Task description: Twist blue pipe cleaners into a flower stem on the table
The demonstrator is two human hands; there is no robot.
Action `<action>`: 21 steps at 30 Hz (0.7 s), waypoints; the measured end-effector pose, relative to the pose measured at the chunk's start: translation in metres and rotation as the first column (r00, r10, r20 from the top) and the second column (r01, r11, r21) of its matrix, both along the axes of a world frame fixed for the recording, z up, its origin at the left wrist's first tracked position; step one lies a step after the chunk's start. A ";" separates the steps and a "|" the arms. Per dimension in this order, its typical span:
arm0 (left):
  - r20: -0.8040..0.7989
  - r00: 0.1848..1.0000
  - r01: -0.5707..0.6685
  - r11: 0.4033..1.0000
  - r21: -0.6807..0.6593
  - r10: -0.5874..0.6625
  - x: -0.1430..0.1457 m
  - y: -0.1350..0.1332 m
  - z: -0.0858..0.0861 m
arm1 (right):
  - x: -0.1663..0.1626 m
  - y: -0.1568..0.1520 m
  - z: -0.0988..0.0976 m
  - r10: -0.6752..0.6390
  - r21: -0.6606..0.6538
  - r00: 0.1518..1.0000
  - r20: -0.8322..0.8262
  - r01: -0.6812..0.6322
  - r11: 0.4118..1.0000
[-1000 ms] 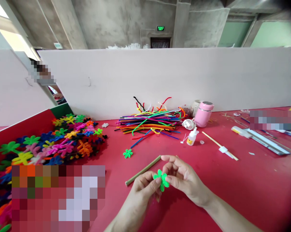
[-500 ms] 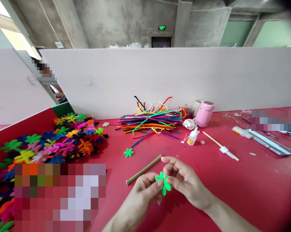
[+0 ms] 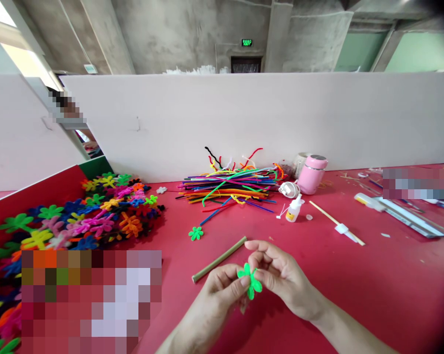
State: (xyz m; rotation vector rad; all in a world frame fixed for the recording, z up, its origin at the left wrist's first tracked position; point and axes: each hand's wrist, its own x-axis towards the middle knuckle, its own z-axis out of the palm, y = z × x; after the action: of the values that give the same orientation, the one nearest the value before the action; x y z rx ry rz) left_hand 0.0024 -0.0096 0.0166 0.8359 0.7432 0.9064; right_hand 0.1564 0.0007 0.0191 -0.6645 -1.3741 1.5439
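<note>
At left, a red box wall [image 3: 46,192] edges heaped flowers [image 3: 102,224]. Near centre, the left hand [image 3: 220,295] pinches a green flower [image 3: 251,285]; the right hand [image 3: 282,275], loosely curled, touches its right edge, grip unclear. Red tabletop [image 3: 376,290] spreads right.

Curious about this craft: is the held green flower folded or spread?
Spread: the green flower in the left hand has petals fanning outward.

My red table [image 3: 391,275]: pipe cleaners [image 3: 227,188] piled at back, pink flask [image 3: 312,176] and bottle [image 3: 292,211] near them, green flower [image 3: 196,233] and rod [image 3: 220,259] closer to me.
</note>
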 end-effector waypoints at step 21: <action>-0.184 0.960 -0.193 0.976 0.104 0.210 0.002 0.003 0.002 | -0.001 0.004 -0.007 -0.142 0.046 0.969 0.202 0.136 0.990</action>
State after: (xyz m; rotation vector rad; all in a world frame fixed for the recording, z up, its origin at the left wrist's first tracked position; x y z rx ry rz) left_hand 0.0048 -0.0067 0.0184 0.9448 0.9788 1.0538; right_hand 0.1558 0.0048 0.0121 -0.9013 -1.4679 1.3690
